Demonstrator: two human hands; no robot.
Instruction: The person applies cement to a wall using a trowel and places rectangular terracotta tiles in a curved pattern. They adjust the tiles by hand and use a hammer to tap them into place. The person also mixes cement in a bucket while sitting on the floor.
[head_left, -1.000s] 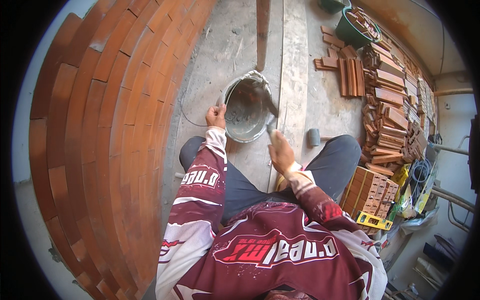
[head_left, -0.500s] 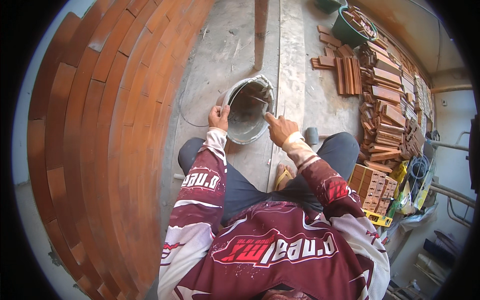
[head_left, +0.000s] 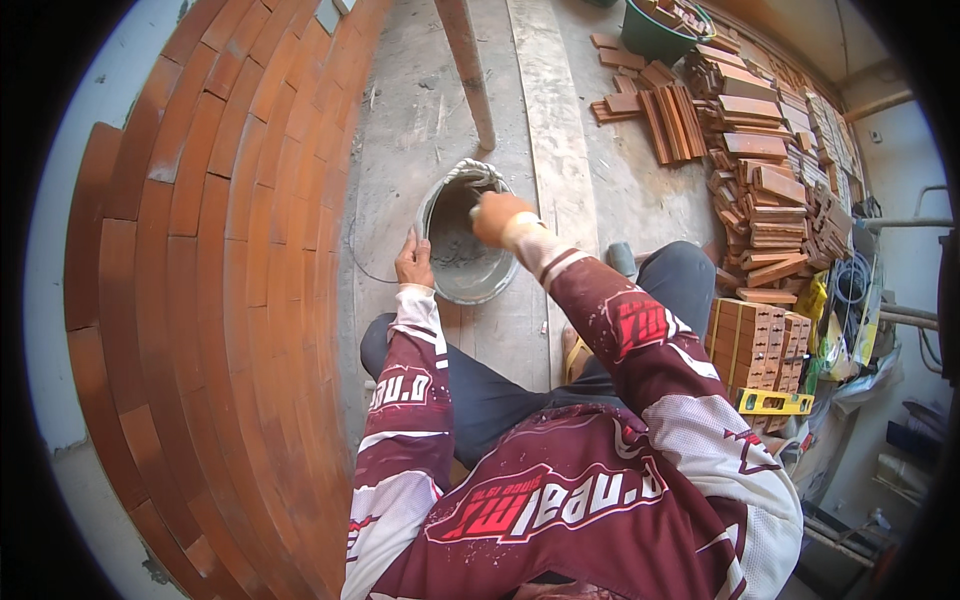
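A grey, mortar-smeared bucket [head_left: 472,288] stands on the floor in front of me, its mouth tipped toward me. Wet grey mortar coats the inside, and a pale, rope-like handle [head_left: 474,168] lies along the far rim. My left hand [head_left: 414,262] grips the bucket's left side, thumb at the rim. Over the right part of the opening, my right hand [head_left: 502,217] is closed round what looks like a trowel [head_left: 480,188]; the hand and the bucket hide most of it.
A wall of orange-brown bricks [head_left: 200,260] rises on my left. A post [head_left: 467,80] stands beyond the bucket. Piled brick strips [head_left: 755,190], a green tub [head_left: 650,38], hollow bricks [head_left: 745,345] and a yellow spirit level [head_left: 775,402] are right. A grey cup [head_left: 622,260] is near my knee.
My right hand has moved left from the bucket's right rim to above its opening. The left hand keeps its hold on the side. The whole view has shifted slightly.
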